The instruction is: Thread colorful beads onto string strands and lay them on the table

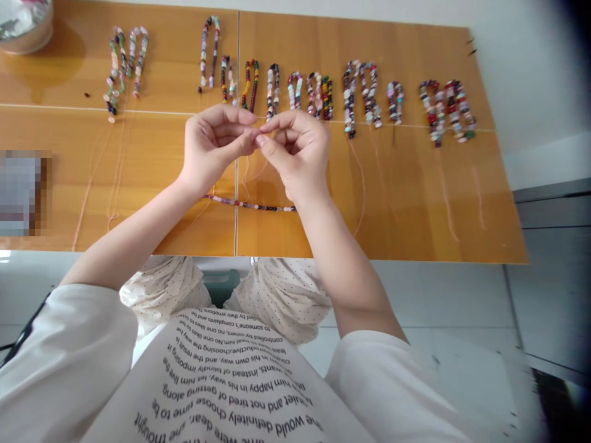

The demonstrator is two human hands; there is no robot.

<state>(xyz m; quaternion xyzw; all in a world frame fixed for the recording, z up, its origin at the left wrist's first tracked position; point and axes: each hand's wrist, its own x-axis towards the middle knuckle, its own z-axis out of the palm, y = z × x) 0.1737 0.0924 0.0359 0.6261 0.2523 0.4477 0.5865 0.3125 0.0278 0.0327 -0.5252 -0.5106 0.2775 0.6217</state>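
Observation:
Over the middle of the table, my left hand (213,140) and my right hand (302,151) meet with thumbs and index fingertips pinched together. Whatever lies between the fingertips is too small to make out. Thin pink-orange thread (252,178) shows just below the hands, but I cannot tell whether the fingers hold it. Nearer to me, a string of small red, purple, dark and pale beads (249,204) stretches across the table, its right end by my right wrist.
Looped bead strings lie along the far part of the wooden table (415,203), such as a green and pink pair (122,61) and a red and white pair (447,111). Loose threads trail toward me. A bowl (28,34) stands far left, above a blurred grey object (18,194).

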